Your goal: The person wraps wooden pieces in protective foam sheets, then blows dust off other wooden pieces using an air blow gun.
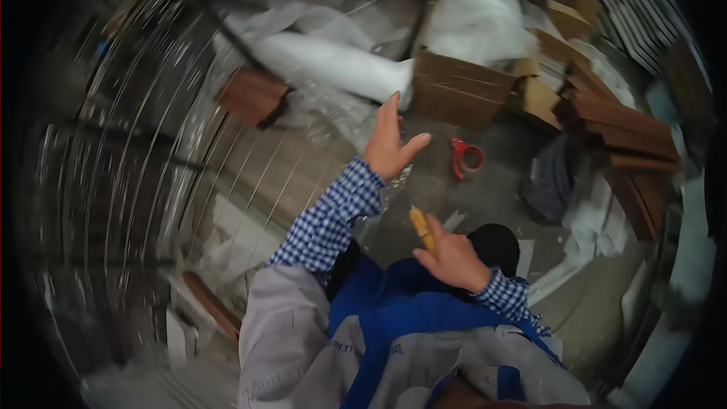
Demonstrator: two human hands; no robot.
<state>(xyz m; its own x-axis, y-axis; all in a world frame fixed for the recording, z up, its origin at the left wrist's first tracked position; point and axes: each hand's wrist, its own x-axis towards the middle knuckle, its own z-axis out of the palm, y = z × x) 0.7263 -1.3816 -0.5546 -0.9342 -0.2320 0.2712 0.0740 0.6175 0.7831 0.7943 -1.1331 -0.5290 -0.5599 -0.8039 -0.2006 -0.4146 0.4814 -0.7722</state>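
Yellow tool [419, 225] in R hand [453, 259], gripped, tip free. L hand [388, 145] at 11 o'clock from it, fingers extended, thumb apart, prob. empty. Red tape [459, 157] at 1 on floor [496, 189]; white roll [333, 64] at 11, past L hand. Prob. between steps: tape, roll unheld; amt left unclear.

"How was the left hand [387, 151] held?"

"Reaching forward, fingers [388, 117] extended, thumb [416, 145] spread away from them. The left arm [329, 216] stretched out ahead of the body [424, 337]."

"And the right hand [454, 259]?"

"Closer to the body, fingers bent in a grip, pointing inward to the left. The right forearm [503, 291] angled in from the side."

"Were they together?"

"Apart."
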